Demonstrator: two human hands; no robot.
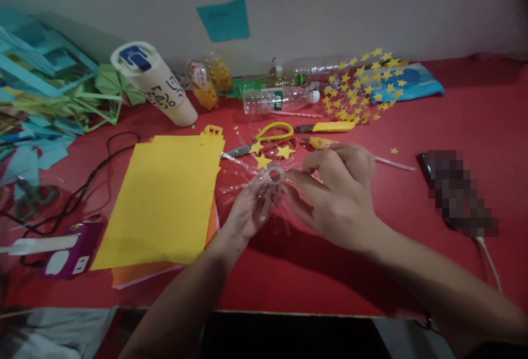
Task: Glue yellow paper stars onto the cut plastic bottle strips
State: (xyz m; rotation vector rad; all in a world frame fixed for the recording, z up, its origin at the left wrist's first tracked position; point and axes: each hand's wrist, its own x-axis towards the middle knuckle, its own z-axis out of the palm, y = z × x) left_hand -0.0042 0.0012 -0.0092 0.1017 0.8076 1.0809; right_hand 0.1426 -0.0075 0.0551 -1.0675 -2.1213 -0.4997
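A clear plastic bottle piece (274,175) with its round neck facing up is held in my left hand (248,205), whose fingers wrap around it. Thin clear strips spread outward from the piece, and yellow paper stars (263,161) sit on some of them. Close to the right side of the neck is my right hand (340,197), thumb and index finger nearly together; whatever lies between the fingertips is too small to make out. Just behind the piece lie yellow-handled scissors (275,131).
Yellow paper sheets (165,199) lie to the left, near a white tumbler (160,87). Behind are a clear bottle (276,99), a yellow cutter (334,127) and a star-covered clear piece (358,92). A blurred phone (457,194) rests at right; green-handled scissors (33,199) at left.
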